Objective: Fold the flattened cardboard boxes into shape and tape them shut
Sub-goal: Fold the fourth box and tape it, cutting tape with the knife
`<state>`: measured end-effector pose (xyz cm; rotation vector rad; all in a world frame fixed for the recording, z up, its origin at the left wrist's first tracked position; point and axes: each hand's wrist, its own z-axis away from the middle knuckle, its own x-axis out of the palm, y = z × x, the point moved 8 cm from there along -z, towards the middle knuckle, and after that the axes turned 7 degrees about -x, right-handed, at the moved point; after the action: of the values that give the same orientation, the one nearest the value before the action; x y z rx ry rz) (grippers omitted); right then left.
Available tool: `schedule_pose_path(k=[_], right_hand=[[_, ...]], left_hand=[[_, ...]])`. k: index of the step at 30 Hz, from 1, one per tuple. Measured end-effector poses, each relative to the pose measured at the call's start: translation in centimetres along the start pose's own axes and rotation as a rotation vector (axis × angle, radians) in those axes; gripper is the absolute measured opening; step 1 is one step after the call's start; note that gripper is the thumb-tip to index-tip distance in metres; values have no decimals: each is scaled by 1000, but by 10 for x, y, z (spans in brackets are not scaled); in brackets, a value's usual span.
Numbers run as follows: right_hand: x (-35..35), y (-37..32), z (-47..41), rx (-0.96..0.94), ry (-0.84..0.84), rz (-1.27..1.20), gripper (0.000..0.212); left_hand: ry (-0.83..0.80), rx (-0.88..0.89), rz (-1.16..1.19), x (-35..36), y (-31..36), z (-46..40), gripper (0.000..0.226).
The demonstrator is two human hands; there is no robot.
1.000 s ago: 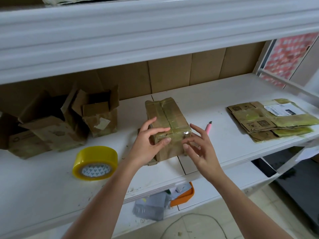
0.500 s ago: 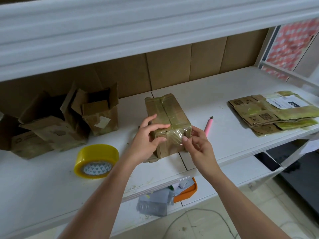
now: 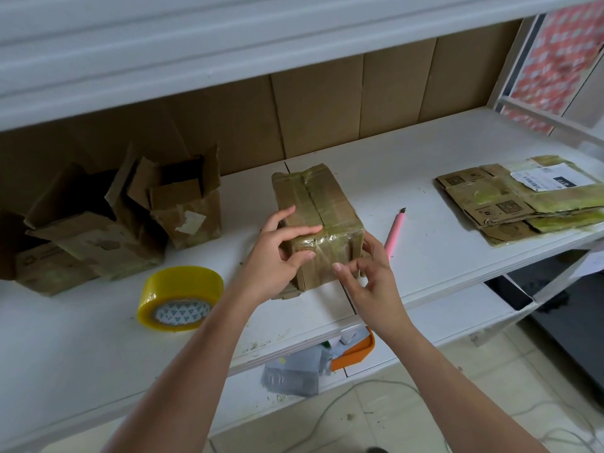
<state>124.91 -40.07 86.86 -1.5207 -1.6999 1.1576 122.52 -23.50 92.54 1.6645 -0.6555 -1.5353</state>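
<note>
Left hand (image 3: 277, 256) grips taped box (image 3: 322, 220) — right hand (image 3: 369, 279) presses its tape, fingers spread.

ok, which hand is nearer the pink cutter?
Right. The right hand is at the taped box's near right corner, just beside the pink cutter. The left hand grips the box's left side, farther off.

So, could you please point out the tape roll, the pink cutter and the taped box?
tape roll (image 3: 180, 297), head view, yellow outer band.
pink cutter (image 3: 393, 232), head view, middle of handle.
taped box (image 3: 322, 204), head view, top face.
</note>
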Motion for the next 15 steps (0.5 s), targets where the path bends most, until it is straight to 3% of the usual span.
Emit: schedule_pose_path(k=[4,9,12,15], right_hand=[[2,13,-2,12,77,5,8],[3,10,-6,-57,151,122,15],[6,14,-7,-30,197,139,23],[4,22,-10,34,217,237,34]], left_hand=[[-9,18,-5,-1,-2,0,46],[-28,49,-4,-1,-3,-3,35],[62,42,-53,0,-3,-8,47],[169,49,-102,-2,-2,-10,37]])
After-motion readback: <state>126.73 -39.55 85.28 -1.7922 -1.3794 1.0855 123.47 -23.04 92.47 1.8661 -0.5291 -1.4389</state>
